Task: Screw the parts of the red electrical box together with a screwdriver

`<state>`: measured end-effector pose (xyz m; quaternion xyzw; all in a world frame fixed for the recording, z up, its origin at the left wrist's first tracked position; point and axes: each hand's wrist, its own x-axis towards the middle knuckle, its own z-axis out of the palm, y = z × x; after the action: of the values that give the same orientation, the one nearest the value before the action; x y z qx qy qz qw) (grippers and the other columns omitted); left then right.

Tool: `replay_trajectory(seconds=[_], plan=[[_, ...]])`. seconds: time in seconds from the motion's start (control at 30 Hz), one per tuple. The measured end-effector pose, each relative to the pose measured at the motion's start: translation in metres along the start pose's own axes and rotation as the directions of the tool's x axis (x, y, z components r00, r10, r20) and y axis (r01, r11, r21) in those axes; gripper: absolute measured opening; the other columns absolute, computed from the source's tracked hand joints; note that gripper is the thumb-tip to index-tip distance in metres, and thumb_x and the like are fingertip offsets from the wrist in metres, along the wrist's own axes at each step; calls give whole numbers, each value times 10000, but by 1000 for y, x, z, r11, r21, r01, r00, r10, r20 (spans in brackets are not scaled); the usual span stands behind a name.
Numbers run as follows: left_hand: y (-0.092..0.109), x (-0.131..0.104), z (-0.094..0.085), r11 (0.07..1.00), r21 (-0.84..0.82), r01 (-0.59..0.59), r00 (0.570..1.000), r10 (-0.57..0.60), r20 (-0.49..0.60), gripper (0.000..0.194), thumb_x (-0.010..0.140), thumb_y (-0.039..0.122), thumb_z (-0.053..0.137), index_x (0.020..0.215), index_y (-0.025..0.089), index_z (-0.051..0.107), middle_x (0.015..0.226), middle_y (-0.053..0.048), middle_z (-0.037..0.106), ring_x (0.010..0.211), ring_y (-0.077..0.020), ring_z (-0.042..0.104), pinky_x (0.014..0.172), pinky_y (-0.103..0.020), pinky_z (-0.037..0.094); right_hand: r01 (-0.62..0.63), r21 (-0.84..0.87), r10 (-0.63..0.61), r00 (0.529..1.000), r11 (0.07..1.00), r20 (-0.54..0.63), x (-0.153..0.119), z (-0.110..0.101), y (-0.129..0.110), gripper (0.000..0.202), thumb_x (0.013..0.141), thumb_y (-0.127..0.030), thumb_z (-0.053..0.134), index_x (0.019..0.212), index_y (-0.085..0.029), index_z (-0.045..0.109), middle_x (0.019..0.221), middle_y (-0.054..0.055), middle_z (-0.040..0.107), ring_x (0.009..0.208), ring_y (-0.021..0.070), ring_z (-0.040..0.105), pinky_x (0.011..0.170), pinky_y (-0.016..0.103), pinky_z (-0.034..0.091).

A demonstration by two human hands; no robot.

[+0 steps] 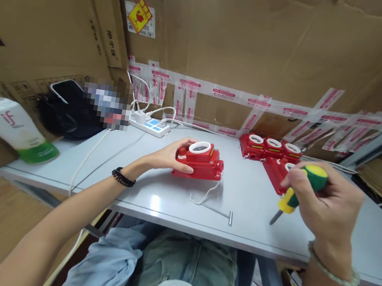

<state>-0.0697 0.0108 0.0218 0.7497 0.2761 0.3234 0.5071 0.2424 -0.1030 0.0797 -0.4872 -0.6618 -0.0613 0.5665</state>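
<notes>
Near the middle of the table stands a red box with a round white-rimmed window. My left hand grips it at its left end, thumb along the front and fingers behind. From the box's right side a white cord runs down to a small metal T-shaped hammer lying on the tabletop. Over the right part of the table, my right hand is closed around a screwdriver with a green and yellow handle. Its dark tip points down and to the left, apart from the red box.
Several similar red boxes stand at the back right of the grey-white table. A white power strip with plugged cables lies at the back left. Further left are a black bag, a phone and a white-green bottle. Cardboard walls the back.
</notes>
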Motion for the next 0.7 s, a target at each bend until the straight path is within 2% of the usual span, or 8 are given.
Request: replay_trajectory(seconds=[0.07,0.13,0.23,0.37,0.5,0.7], plan=[[1,0,0,1000,3,1,1000,-1,-5,752,618,351,861,1255,196,492,1264,-104,603,1147,-259,613,957,-370,502,-16,160,37,991,987,-129,-2,3,-4,186,786,-335,738,753,-185,635,564,-19,612,465,111,530,439,238,422],[1,0,0,1000,11,3,1000,-2,-10,758,617,355,860,1260,197,491,1279,-107,593,1155,-261,607,957,-372,501,-42,351,131,963,935,-235,-1,11,-4,199,785,-330,735,755,-184,604,553,-23,622,391,109,520,345,224,391],[0,0,0,1000,5,2,1000,-2,-5,761,615,357,860,1260,198,488,1274,-108,592,1147,-258,607,953,-370,500,-85,489,240,934,868,-264,0,25,2,246,730,-312,774,753,-192,561,570,-31,630,386,120,558,309,208,411],[-1,0,0,1000,-14,-13,1000,13,10,753,619,351,858,1259,204,491,1273,-103,596,1150,-252,606,954,-358,494,-139,530,297,928,836,-226,-4,35,8,258,719,-308,776,767,-189,552,606,-34,614,469,143,629,327,209,471],[2,0,1,1000,-16,-13,1000,13,9,752,612,349,860,1255,201,497,1267,-103,598,1139,-250,608,932,-341,501,-131,499,273,936,857,-223,-7,37,7,249,725,-294,776,760,-180,557,633,-14,617,550,172,682,339,195,486],[4,0,2,1000,-25,4,1000,-3,9,762,594,348,866,1243,200,494,1247,-96,601,1123,-250,612,919,-340,504,-133,500,275,936,856,-221,-8,39,7,255,730,-299,775,763,-183,550,610,-17,624,556,185,693,346,202,505]])
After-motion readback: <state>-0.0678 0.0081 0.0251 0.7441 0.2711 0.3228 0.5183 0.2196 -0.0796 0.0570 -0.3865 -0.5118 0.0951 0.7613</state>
